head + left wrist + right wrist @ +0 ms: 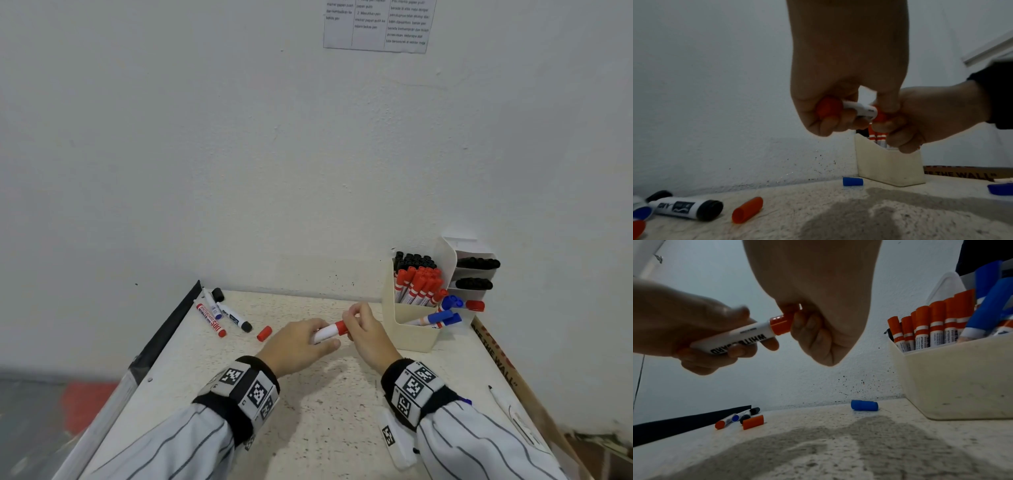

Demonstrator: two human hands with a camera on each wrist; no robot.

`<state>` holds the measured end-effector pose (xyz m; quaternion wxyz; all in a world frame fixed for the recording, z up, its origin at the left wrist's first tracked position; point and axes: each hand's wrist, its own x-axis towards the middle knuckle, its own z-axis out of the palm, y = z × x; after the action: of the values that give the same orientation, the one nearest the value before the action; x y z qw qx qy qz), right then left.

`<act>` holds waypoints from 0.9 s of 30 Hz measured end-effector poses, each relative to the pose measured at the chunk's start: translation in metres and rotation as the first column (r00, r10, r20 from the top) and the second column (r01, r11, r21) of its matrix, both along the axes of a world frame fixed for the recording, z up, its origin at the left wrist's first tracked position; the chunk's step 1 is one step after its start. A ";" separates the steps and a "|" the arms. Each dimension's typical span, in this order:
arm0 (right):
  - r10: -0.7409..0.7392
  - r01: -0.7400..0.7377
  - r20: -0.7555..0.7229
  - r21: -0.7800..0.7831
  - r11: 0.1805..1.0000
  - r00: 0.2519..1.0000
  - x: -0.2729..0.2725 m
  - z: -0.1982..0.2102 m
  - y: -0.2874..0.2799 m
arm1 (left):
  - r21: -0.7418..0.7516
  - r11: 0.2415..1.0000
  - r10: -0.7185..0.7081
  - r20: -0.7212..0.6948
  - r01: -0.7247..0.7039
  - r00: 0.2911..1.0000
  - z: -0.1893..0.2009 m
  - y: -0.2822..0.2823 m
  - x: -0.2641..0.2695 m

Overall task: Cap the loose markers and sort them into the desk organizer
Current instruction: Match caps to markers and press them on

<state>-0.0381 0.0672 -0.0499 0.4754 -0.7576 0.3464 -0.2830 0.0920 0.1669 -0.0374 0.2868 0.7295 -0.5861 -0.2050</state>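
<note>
Both hands are up off the table in the lower middle of the head view, and they share one red whiteboard marker. The left hand wraps its fingers round the white barrel, while the right hand closes thumb and fingers on the red cap at the marker's right end; the right wrist view shows that cap seated on the barrel, though whether it is pushed fully home I cannot tell. Just right of the hands stands the cream desk organizer, its front pocket packed with upright red markers, black ones behind them, and blue markers leaning out at its right side. Over on the left of the table, near the wall, three loose markers lie together: a red one, a blue one and a black one, with a loose black cap beside them. A loose red cap lies alone between that group and the left hand. The wrist views pick up a loose blue cap on the table by the wall, just left of the organizer's base.
</note>
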 end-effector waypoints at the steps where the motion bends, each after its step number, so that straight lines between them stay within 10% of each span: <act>1: 0.018 -0.018 -0.027 0.013 1.000 0.999 0.000 0.001 0.001 | -0.014 1.000 0.008 0.130 -0.006 0.991 0.002 0.001 -0.001; 8: -0.057 0.056 0.056 0.025 0.998 0.997 -0.005 0.004 0.009 | -0.244 0.968 0.094 0.162 -0.052 0.982 0.004 0.008 -0.011; 18: -0.073 0.073 0.055 -0.001 0.997 0.996 -0.006 0.012 0.020 | -0.186 0.979 0.141 0.332 -0.082 0.933 0.004 0.015 -0.035; 24: 0.059 -0.058 0.149 -0.014 0.998 0.987 -0.019 0.008 0.027 | 0.039 0.999 0.026 -0.211 -0.018 0.977 0.020 0.019 -0.038; 27: 0.033 -0.049 0.188 0.078 0.996 0.982 -0.020 0.007 0.027 | -0.026 0.999 0.029 0.137 -0.026 0.990 0.020 0.021 -0.041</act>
<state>-0.0578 0.0947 -0.0429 0.5424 -0.7145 0.2960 -0.3283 0.0506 0.1881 -0.0171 0.2573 0.7464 -0.5968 -0.1433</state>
